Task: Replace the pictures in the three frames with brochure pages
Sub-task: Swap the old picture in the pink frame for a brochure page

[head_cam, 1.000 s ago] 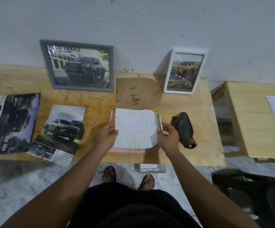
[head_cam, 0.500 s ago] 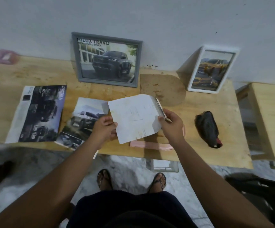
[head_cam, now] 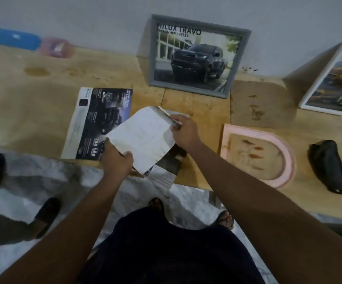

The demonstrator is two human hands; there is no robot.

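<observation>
Both hands hold a white arch-shaped picture sheet [head_cam: 144, 138], blank side up: my left hand [head_cam: 117, 160] pinches its near corner, my right hand [head_cam: 183, 131] its far right edge. The sheet hovers over a brochure page [head_cam: 166, 167] that is mostly hidden beneath it. A dark brochure page [head_cam: 98, 124] lies flat to the left. The pink arched frame [head_cam: 287, 158] lies on the table at the right with nothing in it. A grey frame [head_cam: 196, 56] with a truck page leans on the wall. A white frame [head_cam: 332, 78] with a yellow-car picture leans at the far right.
A brown arch-shaped backing board [head_cam: 262, 103] lies behind the pink frame. A black pouch [head_cam: 328, 167] rests at the right. Blue [head_cam: 15, 38] and pink [head_cam: 56, 47] objects sit at the far left by the wall. Another person's feet [head_cam: 45, 214] stand on the floor at left.
The white sheet came up off the pink frame and moved left over the brochure page. The pink frame now lies uncovered. My view has swung to the left.
</observation>
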